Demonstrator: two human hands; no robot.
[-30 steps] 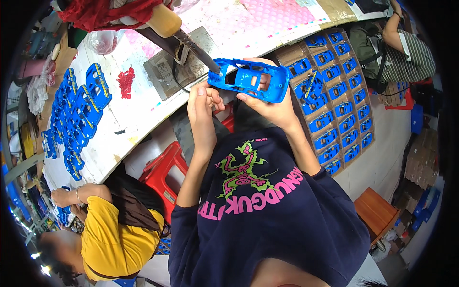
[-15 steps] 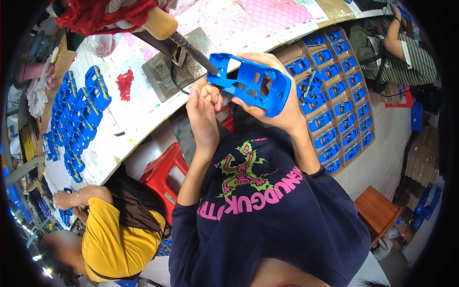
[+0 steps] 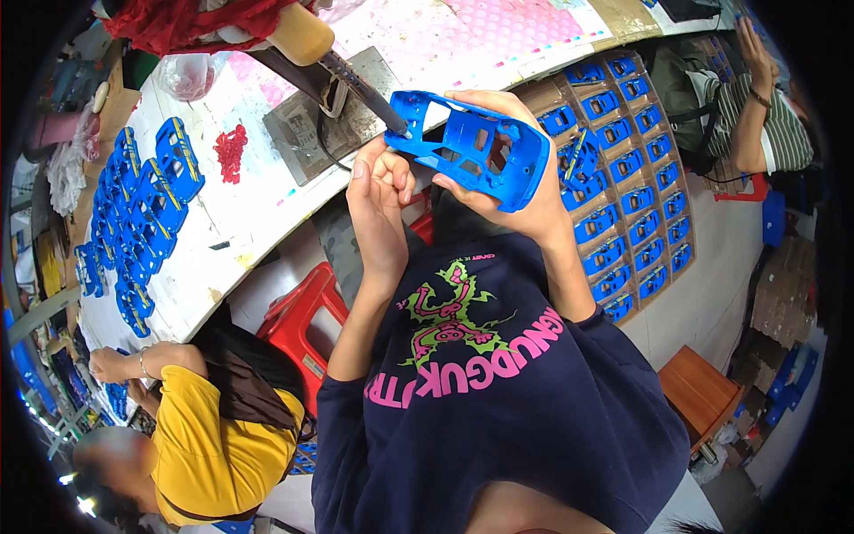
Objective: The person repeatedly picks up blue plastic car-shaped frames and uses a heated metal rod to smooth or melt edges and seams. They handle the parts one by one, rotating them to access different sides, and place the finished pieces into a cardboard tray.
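Observation:
A blue plastic toy car body shell [image 3: 487, 158] is held tilted, its hollow inside facing up, by my right hand [image 3: 532, 191], with fingers over the far edge and thumb along the near edge. My left hand [image 3: 381, 200] is at the shell's left corner. Its index finger reaches against that corner, the fingertip partly hidden, while the other fingers curl toward the palm. A soldering-iron-like rod [image 3: 363, 96] with a wooden handle [image 3: 302, 36] slants down, its tip at the shell's left corner.
Several blue car shells [image 3: 147, 200] are piled on the white table [image 3: 253, 218] beside small red parts [image 3: 231, 153]. More shells fill a cardboard tray [image 3: 642, 238] on the right. A red stool [image 3: 307, 325] stands below the table. Co-workers sit left, in a yellow shirt [image 3: 200, 445], and far right.
The shell in my right hand has shifted slightly to the right and away from me, its left corner still at the rod tip. The far-right co-worker's hand has risen.

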